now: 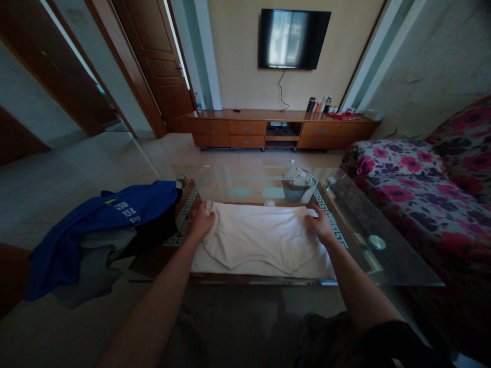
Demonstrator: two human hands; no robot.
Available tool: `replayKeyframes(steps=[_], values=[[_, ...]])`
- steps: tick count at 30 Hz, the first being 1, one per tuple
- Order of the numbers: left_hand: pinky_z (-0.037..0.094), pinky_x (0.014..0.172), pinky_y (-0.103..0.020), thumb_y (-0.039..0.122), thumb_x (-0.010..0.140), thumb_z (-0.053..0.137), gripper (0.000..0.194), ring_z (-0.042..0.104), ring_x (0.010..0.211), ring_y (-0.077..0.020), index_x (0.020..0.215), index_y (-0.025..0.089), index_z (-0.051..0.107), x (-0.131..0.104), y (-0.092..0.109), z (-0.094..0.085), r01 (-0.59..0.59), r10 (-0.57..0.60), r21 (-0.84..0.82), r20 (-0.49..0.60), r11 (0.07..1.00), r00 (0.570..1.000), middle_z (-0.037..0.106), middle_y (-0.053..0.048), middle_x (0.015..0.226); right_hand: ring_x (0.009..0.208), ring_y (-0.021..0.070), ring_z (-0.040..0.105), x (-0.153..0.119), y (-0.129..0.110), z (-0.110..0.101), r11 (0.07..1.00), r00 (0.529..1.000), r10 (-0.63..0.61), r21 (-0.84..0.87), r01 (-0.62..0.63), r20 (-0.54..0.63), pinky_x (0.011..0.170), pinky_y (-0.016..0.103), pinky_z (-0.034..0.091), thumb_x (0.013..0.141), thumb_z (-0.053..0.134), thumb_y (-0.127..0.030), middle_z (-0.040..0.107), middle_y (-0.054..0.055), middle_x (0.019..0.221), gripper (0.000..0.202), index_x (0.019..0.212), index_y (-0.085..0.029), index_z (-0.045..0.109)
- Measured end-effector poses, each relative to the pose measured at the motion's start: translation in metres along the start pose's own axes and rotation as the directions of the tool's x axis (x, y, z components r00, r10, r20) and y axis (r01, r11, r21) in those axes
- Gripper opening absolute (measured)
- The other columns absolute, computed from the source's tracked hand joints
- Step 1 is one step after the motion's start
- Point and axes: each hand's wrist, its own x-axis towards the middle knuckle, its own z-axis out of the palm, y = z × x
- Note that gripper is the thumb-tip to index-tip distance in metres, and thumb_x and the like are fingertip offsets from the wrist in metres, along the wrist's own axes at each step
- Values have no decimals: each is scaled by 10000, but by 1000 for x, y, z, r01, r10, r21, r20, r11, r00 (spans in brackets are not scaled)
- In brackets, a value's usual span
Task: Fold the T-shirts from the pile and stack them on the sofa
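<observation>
A white cloth garment (264, 237), folded in layers, lies on the glass table (399, 255) in front of me. My left hand (201, 222) grips its far left corner, thumb on top and fingers partly hidden under the fabric. At the far right corner, my right hand (319, 224) pinches the cloth the same way. The upper layer has a curved near edge with some wrinkles, and a straighter layer shows beneath it.
Blue (134, 204) and grey clothes (92, 255) are heaped at the table's left end. A basket with a plastic liner (295, 189) is seen beyond the cloth. A flowered sofa (410, 168) stands at the right, a long wooden cabinet (245, 128) along the far wall.
</observation>
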Motion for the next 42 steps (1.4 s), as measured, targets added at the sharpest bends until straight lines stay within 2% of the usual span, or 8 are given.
replayKeyframes(steps=[5, 9, 15, 26, 31, 35, 39, 42], values=[[162, 1203, -595, 406, 1028, 345, 543, 334, 1491, -320, 1525, 205, 428, -13, -15, -8, -143, 105, 300, 140, 943, 985, 444, -155, 1582, 861, 212, 688, 8, 11, -5, 977, 998, -63, -202, 66, 23, 792, 334, 563, 835, 597, -350, 594, 212, 1351, 658, 1431, -84, 516], [81, 1194, -650, 457, 1028, 331, 531, 307, 1494, -349, 1470, 221, 506, -21, -17, -9, -210, 189, 404, 92, 890, 978, 434, -132, 1594, 1131, 289, 627, 5, 8, -8, 900, 991, -119, -415, 132, 56, 1008, 396, 483, 910, 558, -360, 629, 215, 1278, 541, 1373, -81, 566], [273, 1187, -378, 374, 1036, 294, 583, 432, 1437, -236, 1555, 114, 355, -15, -22, -7, -433, 374, 255, 248, 865, 894, 424, -162, 1593, 1176, 286, 604, -1, 3, -8, 860, 988, -136, -487, 153, 70, 1026, 364, 454, 976, 476, -331, 636, 212, 1256, 464, 1355, -79, 566], [229, 1115, -607, 501, 1022, 359, 495, 508, 1292, -355, 1358, 215, 581, -25, -4, -12, -268, 246, 356, 104, 895, 964, 584, -184, 1394, 1158, 300, 598, -9, 1, -8, 848, 984, -156, -499, 175, 81, 1030, 373, 446, 954, 521, -315, 630, 231, 1206, 361, 1192, -73, 643], [401, 1018, -405, 368, 917, 544, 263, 583, 1143, -283, 1029, 189, 700, -10, 5, -8, -234, 225, 177, 71, 956, 972, 648, -133, 1184, 1090, 286, 640, -3, -3, -6, 873, 987, -157, -462, 160, 44, 988, 366, 478, 898, 584, -305, 672, 208, 1160, 309, 1117, -106, 674], [458, 909, -340, 350, 872, 576, 204, 636, 974, -247, 953, 206, 695, 2, 5, -5, -196, 200, -121, 21, 973, 980, 690, -92, 1022, 860, 219, 696, 2, -2, -7, 913, 987, -152, -374, 162, 56, 804, 311, 536, 864, 590, -270, 742, 99, 1008, 436, 1289, -176, 613], [494, 830, -317, 392, 830, 619, 269, 656, 881, -222, 1006, 197, 680, 4, 5, 1, 29, 14, -547, 74, 837, 997, 705, -61, 937, 821, 203, 707, 5, 5, -4, 973, 984, -140, -171, 157, 108, 805, 314, 552, 863, 532, -280, 768, 69, 983, 348, 1149, -204, 717], [523, 795, -310, 371, 796, 638, 387, 680, 863, -215, 1128, 175, 675, 1, 5, 0, 145, -49, -646, 163, 750, 985, 724, -67, 950, 971, 222, 714, 6, 11, -3, 981, 984, -138, -118, 152, 117, 937, 340, 534, 891, 477, -301, 773, 91, 1067, 343, 1020, -184, 773]])
